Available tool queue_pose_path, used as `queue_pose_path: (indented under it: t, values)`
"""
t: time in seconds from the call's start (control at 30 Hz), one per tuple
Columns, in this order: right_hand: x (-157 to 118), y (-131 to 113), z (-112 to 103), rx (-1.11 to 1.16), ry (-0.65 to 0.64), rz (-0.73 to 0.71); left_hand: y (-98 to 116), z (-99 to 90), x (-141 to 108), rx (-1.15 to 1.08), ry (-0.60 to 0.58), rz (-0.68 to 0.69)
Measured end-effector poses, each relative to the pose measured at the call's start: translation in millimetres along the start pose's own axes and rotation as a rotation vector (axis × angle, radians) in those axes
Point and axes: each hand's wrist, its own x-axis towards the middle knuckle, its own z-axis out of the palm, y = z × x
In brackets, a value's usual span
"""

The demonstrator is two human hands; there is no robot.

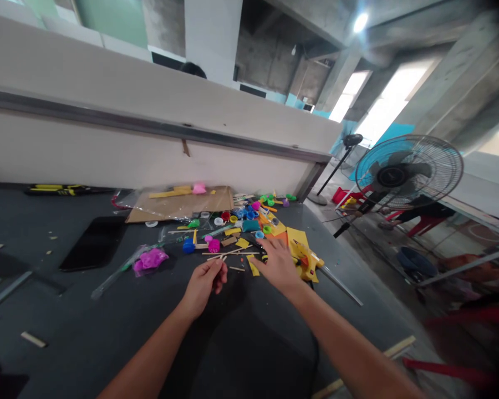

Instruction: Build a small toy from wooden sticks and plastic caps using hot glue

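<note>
My left hand [203,284] is closed in a pinch, with the short pale ends of wooden sticks [223,257] showing at its fingertips. My right hand [279,267] has its fingers apart, reaching over a black and yellow tool [264,258] that it partly hides. Whether the fingers touch that tool I cannot tell. Just right of this hand lies a yellow glue gun [310,261] with a clear glue stick [343,285] behind it. Between the hands are a yellow paper scrap [253,266] and a short wooden stick [237,269]. Coloured bottle caps [214,245] sit beyond my left hand.
A black phone [92,244], a bagged purple lump [150,259] and cardboard [183,206] occupy the left and back. Black and yellow pliers [58,190] lie by the white partition [149,149]. A cable [316,343] runs under my right forearm. A fan [407,174] stands beyond the table.
</note>
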Motion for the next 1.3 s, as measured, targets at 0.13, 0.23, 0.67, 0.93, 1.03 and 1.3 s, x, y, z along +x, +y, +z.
queue_pose_path:
  t: [0.13,0.23,0.67,0.93,1.03,1.3]
  values:
    - [4,-37,32,0.650,-0.178,0.105,1,-0.1,-4,0.058,-0.011,0.002]
    - [4,-45,55,0.976,-0.244,0.218,2,-3.7,-7,0.099,-0.038,-0.045]
    - [4,-37,75,1.359,-0.240,0.445,11,-11.7,-4,-0.156,-0.179,-0.204]
    - [3,-41,76,1.272,-0.163,0.440,3,-8.2,0,0.023,-0.024,-0.143]
    - [3,-42,76,1.188,-0.105,0.404,3,-6.6,-1,0.061,0.015,-0.121]
    - [-1,-45,77,1.165,-0.083,0.350,5,-6.0,-3,0.225,0.050,0.011]
